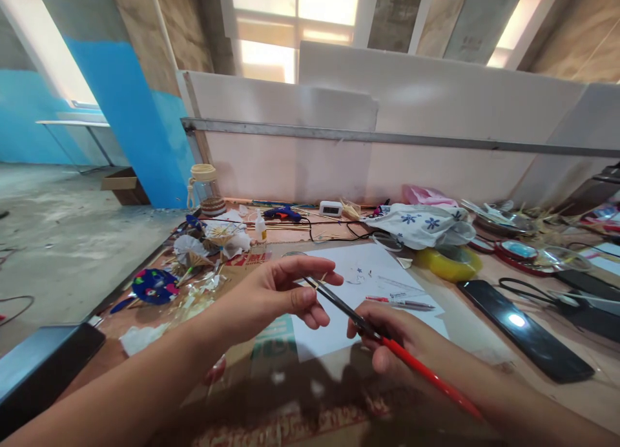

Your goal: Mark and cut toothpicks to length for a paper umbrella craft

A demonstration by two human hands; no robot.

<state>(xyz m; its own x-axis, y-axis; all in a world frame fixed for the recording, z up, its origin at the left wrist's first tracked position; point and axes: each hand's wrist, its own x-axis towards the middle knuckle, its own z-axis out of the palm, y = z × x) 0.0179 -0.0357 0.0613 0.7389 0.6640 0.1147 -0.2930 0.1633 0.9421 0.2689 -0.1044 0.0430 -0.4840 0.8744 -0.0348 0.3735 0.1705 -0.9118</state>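
Observation:
Over the paper, my right hand (pixel 394 334) is closed around long-nose pliers (pixel 353 316) with red handles and slim dark jaws. The jaws point up and left into my left hand (pixel 285 289). Its thumb and fingers curl close about the jaw tips, the fingers partly apart. A tiny pale sliver (pixel 323 280) shows at the tips; whether fingers or jaws grip it is too small to tell. Beneath both hands lies a white paper sheet (pixel 339 266) on printed cardboard (pixel 271 405). A pen (pixel 409 303) and a clear ruler (pixel 397 287) rest on the sheet.
Small paper umbrellas (pixel 155 285) crowd the left side. Behind stand a glue bottle (pixel 260 228), a blue glue gun (pixel 283 214), a small digital clock (pixel 330 208) and a glass jar (pixel 208 192). Yellow tape (pixel 450 262) and a phone (pixel 526 331) lie right; a dark box (pixel 48 363) sits left.

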